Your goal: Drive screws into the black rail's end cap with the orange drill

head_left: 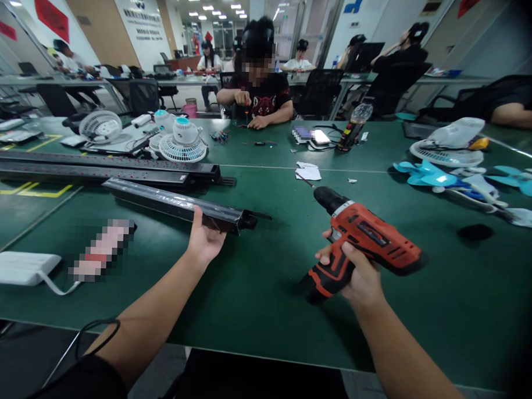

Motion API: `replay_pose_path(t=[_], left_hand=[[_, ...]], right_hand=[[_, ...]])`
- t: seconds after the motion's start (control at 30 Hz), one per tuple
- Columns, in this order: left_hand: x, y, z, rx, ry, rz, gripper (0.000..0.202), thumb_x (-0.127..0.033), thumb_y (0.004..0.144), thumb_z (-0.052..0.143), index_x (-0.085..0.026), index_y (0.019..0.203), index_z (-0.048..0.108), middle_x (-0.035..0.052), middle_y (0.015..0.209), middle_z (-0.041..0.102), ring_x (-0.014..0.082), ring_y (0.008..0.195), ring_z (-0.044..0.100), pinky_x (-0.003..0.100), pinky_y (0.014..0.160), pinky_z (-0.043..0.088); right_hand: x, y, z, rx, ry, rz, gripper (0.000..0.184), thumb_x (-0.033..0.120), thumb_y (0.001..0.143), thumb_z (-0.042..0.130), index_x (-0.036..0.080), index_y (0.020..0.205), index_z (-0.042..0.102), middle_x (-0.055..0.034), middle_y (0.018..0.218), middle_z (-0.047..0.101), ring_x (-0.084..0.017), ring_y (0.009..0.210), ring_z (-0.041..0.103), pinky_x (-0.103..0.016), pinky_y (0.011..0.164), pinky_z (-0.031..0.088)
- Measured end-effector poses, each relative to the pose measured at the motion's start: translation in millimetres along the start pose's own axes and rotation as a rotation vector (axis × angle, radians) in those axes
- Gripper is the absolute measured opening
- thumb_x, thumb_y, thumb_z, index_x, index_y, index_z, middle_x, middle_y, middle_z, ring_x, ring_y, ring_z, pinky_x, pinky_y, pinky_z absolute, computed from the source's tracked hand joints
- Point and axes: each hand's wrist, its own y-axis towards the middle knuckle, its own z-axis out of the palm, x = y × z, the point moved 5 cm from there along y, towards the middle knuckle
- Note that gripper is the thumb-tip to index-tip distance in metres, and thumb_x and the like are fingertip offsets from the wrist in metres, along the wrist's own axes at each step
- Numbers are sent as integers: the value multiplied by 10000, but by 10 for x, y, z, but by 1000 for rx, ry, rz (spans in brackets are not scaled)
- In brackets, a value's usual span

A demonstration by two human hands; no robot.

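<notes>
My right hand (363, 278) is wrapped round the handle of a red and black cordless drill (369, 232). A thin bit (307, 179) sticks out of its chuck, pointing to the upper left. With the thumb at the near side and the fingers underneath, my left hand (205, 244) grips a long black bar (174, 203) near its right end. Shiny clear film seems to cover the bar's top, and a short dark piece (259, 215) juts from that end. Where my left fingers go under the bar, they are hidden.
Two more long black bars (96, 169) lie behind at left. White fans (183, 147), a bottle (354, 130) and blue fan blades (428, 173) stand or lie farther off. At near left are a phone (105, 249) and a white power bank (21, 268). A co-worker (256, 94) sits opposite.
</notes>
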Motion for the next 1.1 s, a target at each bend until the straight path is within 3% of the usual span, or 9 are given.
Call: replay_pose_path(t=[0.13, 0.3, 0.6, 0.77, 0.97, 1.1], left_hand=[[4, -18, 1, 0, -5, -12, 607, -601, 1032, 617, -166, 1454, 653, 130, 1143, 830, 254, 992, 818, 352, 877, 683], [-4, -35, 27, -7, 16, 10, 617, -593, 1051, 583, -122, 1444, 656, 141, 1114, 833, 243, 975, 819, 332, 887, 677], [-64, -23, 42, -50, -3, 57, 485, -478, 1064, 622, -150, 1418, 673, 101, 1017, 837, 224, 911, 818, 337, 955, 658], [-81, -22, 25, -92, -27, 54, 521, -488, 1045, 650, -142, 1434, 669, 116, 995, 832, 231, 868, 815, 342, 939, 663], [-109, -7, 14, -68, -27, 41, 601, -539, 1028, 652, -141, 1479, 635, 142, 1078, 830, 255, 941, 818, 365, 950, 667], [-136, 0, 19, -72, -29, 50, 619, -553, 1035, 633, -131, 1488, 625, 149, 1101, 829, 255, 943, 820, 360, 925, 675]], right_hand=[[12, 11, -21, 61, 164, 132, 417, 593, 884, 771, 209, 1048, 762, -12, 636, 657, -185, 554, 605, -320, 524, 568], [12, 24, -84, 51, 268, 198, 394, 566, 892, 742, 224, 1084, 759, -68, 930, 777, -121, 493, 458, -310, 481, 551], [-42, -18, -31, 142, 234, 288, 399, 563, 872, 760, 226, 1085, 756, -65, 873, 761, -113, 477, 400, -295, 476, 511], [-71, -49, 91, 227, 173, 292, 414, 580, 863, 719, 206, 1033, 767, -95, 932, 783, -94, 448, 357, -311, 475, 476], [-230, -130, 174, 341, 139, 421, 462, 622, 852, 717, 179, 962, 785, -39, 645, 668, -142, 465, 480, -306, 495, 474], [-285, -159, 176, 345, 167, 469, 457, 593, 847, 757, 177, 1035, 790, -30, 643, 670, -154, 496, 549, -306, 542, 499]])
